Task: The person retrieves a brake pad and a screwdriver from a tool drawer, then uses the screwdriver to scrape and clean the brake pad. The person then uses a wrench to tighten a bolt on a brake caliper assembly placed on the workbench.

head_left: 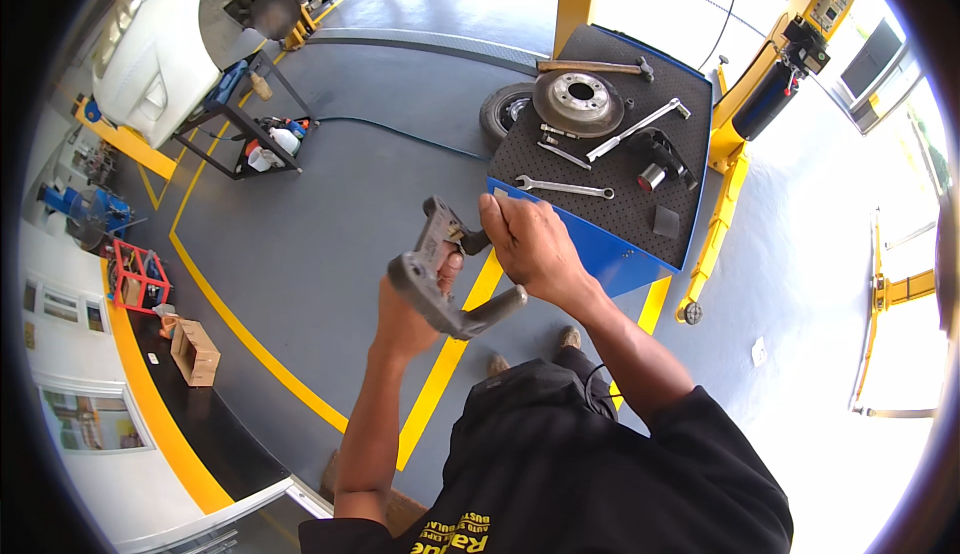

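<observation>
1. The grey metal bracket (436, 299) is held in the air in front of the torso, just off the near-left corner of the cart top (625, 216).
2. Its long axis runs from an upper end, level with the cart's near-left corner, down toward the person's body, leaning slightly right as it descends.
3. From the lower end a thick prong reaches right and a little upward, its blunt tip toward the right forearm; the bracket's open side thus faces right.
4. The left hand (402, 318) grips the bracket from behind and below, fingers wrapped through its middle.
5. The right hand (541, 251) is curled narrow, thumb and fingers closed at a dark stub (474, 243) on the bracket's upper right; the fingertips are partly hidden.
6. On the surface, a combination wrench (565, 188) lies along the near edge, starting by the near-left corner.
7. A brake disc (566, 120) lies at the left edge, and a hammer (598, 67) beyond it, nearer the far edge.
8. A long-handled ratchet (637, 133) slants across the middle; a dark square piece (667, 221) lies near the near-right corner.
</observation>
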{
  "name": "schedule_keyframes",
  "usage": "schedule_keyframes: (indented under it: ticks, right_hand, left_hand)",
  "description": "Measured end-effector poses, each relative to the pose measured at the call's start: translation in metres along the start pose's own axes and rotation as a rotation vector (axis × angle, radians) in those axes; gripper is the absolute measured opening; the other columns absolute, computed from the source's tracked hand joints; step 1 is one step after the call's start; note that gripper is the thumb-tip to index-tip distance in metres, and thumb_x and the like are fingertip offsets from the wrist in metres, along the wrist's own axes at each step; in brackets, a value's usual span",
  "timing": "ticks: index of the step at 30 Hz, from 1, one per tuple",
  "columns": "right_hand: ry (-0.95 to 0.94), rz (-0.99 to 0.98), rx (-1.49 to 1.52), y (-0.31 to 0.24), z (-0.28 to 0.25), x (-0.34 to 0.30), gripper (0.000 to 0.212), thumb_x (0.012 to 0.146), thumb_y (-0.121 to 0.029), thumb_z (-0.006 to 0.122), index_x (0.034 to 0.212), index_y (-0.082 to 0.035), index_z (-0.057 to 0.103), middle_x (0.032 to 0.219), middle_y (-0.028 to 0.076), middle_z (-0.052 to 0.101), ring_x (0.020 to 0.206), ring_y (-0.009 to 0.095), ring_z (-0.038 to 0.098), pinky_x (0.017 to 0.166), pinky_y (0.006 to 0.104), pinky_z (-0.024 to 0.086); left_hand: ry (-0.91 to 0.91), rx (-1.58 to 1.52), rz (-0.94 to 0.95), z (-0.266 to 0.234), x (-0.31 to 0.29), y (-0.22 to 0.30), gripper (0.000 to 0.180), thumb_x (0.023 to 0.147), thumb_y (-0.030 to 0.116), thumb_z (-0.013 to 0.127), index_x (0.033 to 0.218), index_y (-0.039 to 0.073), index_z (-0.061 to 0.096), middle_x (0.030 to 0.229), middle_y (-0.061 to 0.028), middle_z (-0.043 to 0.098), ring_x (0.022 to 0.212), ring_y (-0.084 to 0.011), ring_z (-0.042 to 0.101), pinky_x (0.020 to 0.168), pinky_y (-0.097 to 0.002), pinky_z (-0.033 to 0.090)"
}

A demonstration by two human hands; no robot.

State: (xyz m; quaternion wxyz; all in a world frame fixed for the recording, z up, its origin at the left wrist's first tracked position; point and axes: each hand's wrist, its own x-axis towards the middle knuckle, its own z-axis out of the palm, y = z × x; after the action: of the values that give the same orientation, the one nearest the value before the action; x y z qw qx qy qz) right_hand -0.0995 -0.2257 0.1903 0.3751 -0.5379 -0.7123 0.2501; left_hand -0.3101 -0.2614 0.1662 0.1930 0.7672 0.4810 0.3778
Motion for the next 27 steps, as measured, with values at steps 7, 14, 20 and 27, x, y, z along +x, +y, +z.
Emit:
schedule_keyframes:
  ticks: [7,14,20,27]
  right_hand:
    - [0.065,-0.078,0.032,-0.052,0.001,-0.016,0.045,0.116,-0.030,0.056,0.081,-0.002,0.062,0.063,0.023,0.061,0.063,0.049,0.064,0.058,0.0567,0.051]
    - [0.001,-0.009,-0.004,-0.026,0.029,-0.037,0.046,0.116,-0.029,0.055,0.080,-0.002,0.060,0.063,0.023,0.062,0.062,0.049,0.064,0.057,0.0566,0.051]
    - [0.044,-0.063,0.197,-0.048,-0.013,-0.016,0.038,0.118,-0.026,0.053,0.090,-0.001,0.057,0.062,0.021,0.059,0.058,0.048,0.061,0.055,0.0529,0.047]
    - [-0.118,0.073,0.251,-0.027,-0.023,-0.055,0.031,0.119,-0.022,0.052,0.101,0.002,0.061,0.076,0.021,0.068,0.070,0.045,0.069,0.063,0.0449,0.052]
  left_hand:
    - [-0.030,0.133,-0.051,-0.055,-0.012,0.034,0.018,0.111,0.022,0.066,0.106,0.004,0.068,0.080,-0.0150,0.069,0.068,-0.0361,0.069,0.062,-0.0451,0.051]
    - [-0.122,0.194,-0.128,-0.035,-0.048,0.024,0.008,0.106,0.011,0.068,0.113,0.007,0.068,0.081,-0.0128,0.070,0.068,-0.0373,0.070,0.060,-0.0467,0.050]
    - [0.029,0.340,0.114,-0.045,-0.011,0.066,0.011,0.107,0.016,0.068,0.114,0.007,0.070,0.091,-0.0100,0.075,0.074,-0.0344,0.074,0.061,-0.0443,0.054]
    - [-0.016,0.249,-0.019,-0.006,-0.047,0.071,0.008,0.105,0.013,0.071,0.106,0.005,0.073,0.088,-0.0086,0.074,0.071,-0.0319,0.073,0.059,-0.0429,0.053]
